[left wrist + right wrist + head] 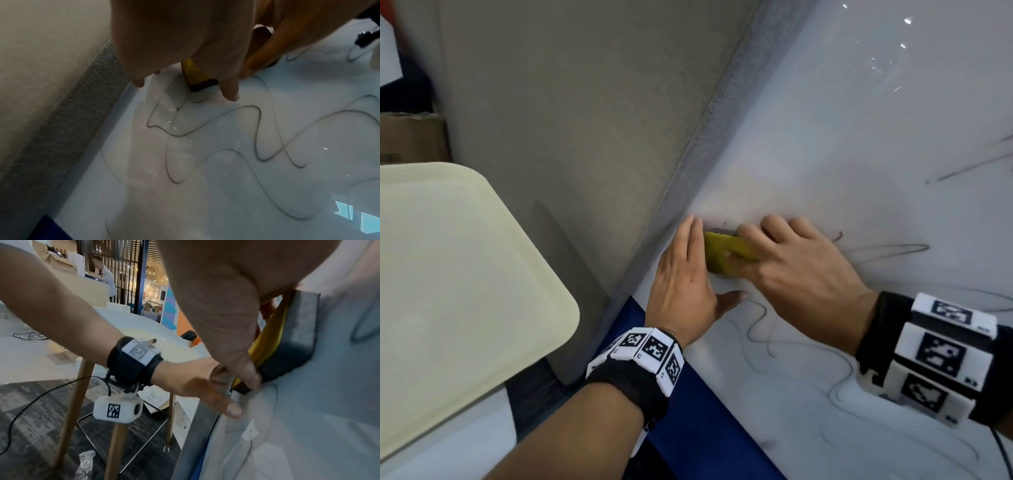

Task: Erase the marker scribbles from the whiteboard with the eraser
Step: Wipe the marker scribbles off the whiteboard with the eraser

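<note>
The whiteboard fills the right side, with its grey frame edge running diagonally. Thin dark marker scribbles loop across its lower part, more scribbles show in the left wrist view. My right hand grips the yellow eraser and holds its dark felt pad against the board near the left edge. My left hand lies flat on the board just left of the eraser, fingers straight. Below the left fingertips the eraser shows its yellow back.
A cream-coloured table top sits to the left, in front of a beige wall panel. A blue strip runs beside the board's lower edge. Wooden legs and a black cable stand on the carpet.
</note>
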Demonstrator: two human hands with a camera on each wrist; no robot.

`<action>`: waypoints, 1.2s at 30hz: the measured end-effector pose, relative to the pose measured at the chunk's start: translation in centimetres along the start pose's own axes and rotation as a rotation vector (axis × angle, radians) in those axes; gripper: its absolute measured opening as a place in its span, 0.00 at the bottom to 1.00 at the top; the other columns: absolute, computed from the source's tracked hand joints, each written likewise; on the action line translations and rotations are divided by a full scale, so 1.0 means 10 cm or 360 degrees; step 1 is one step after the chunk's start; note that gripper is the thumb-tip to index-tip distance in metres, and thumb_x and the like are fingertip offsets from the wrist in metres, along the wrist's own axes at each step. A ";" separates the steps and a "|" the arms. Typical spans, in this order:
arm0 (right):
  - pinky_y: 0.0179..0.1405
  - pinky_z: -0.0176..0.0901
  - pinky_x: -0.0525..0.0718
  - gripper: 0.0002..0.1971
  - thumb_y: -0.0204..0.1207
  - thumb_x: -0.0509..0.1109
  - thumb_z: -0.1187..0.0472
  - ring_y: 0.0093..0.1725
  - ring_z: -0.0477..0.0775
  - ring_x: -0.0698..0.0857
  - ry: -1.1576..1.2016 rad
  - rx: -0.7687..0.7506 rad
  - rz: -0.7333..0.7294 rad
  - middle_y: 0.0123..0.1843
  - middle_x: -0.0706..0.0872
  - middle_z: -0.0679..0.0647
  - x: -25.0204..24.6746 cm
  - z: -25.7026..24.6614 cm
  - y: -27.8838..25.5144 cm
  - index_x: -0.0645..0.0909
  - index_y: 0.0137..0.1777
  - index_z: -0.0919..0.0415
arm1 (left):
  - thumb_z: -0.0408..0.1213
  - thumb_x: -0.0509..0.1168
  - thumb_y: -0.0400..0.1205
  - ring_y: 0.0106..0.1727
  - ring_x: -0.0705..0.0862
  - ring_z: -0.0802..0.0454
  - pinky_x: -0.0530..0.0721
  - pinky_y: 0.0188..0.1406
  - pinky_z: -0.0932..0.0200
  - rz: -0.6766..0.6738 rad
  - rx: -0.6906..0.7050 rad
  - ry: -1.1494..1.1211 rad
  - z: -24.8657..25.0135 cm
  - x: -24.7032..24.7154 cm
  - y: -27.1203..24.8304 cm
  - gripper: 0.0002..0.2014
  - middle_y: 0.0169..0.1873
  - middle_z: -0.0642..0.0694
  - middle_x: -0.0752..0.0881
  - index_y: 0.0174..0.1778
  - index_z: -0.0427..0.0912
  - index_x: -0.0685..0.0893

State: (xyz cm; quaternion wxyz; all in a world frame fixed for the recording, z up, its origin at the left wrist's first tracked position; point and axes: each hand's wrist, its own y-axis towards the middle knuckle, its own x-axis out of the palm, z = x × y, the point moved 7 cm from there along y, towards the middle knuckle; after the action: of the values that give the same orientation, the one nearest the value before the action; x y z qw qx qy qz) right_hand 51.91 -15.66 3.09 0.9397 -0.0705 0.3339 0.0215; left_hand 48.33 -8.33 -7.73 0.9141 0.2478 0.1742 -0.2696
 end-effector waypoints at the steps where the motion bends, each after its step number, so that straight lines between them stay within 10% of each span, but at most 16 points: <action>1: 0.47 0.53 0.70 0.22 0.72 0.73 0.57 0.55 0.59 0.71 -0.0022 -0.0001 0.0005 0.60 0.75 0.53 -0.03 0.06 0.03 0.82 0.67 0.49 | 0.65 0.75 0.67 0.86 0.54 0.50 0.64 0.82 0.48 0.0007 0.0004 -0.0007 -0.01 -0.01 0.00 0.62 0.86 0.48 0.48 0.87 0.42 0.46; 7: 0.47 0.55 0.72 0.17 0.71 0.76 0.60 0.55 0.64 0.77 -0.0082 0.0251 0.0311 0.60 0.80 0.57 -0.25 0.36 0.18 0.87 0.61 0.52 | 0.63 0.78 0.65 0.85 0.56 0.51 0.64 0.82 0.52 0.0054 -0.0050 -0.0033 -0.09 0.04 0.00 0.62 0.85 0.50 0.49 0.86 0.42 0.48; 28: 0.47 0.53 0.70 0.18 0.71 0.74 0.57 0.54 0.58 0.70 0.0040 0.0012 -0.0039 0.60 0.76 0.54 0.24 -0.28 0.20 0.85 0.63 0.52 | 0.58 0.79 0.68 0.84 0.60 0.48 0.69 0.80 0.46 -0.0094 -0.0144 -0.0027 -0.37 0.13 -0.12 0.60 0.86 0.49 0.48 0.86 0.42 0.47; 36: 0.46 0.54 0.66 0.15 0.73 0.75 0.58 0.56 0.62 0.74 -0.0046 0.0252 0.0212 0.59 0.78 0.55 -0.03 -0.01 0.37 0.87 0.60 0.50 | 0.57 0.80 0.67 0.82 0.63 0.47 0.69 0.78 0.50 -0.0141 -0.0204 -0.0067 -0.45 0.13 -0.13 0.61 0.85 0.51 0.49 0.86 0.42 0.48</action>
State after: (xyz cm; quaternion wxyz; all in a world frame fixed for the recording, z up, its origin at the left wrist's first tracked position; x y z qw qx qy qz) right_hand 51.28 -12.00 2.79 0.9435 0.0267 0.3251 0.0584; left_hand 47.80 -7.37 -12.51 0.9188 0.1750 0.1825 -0.3031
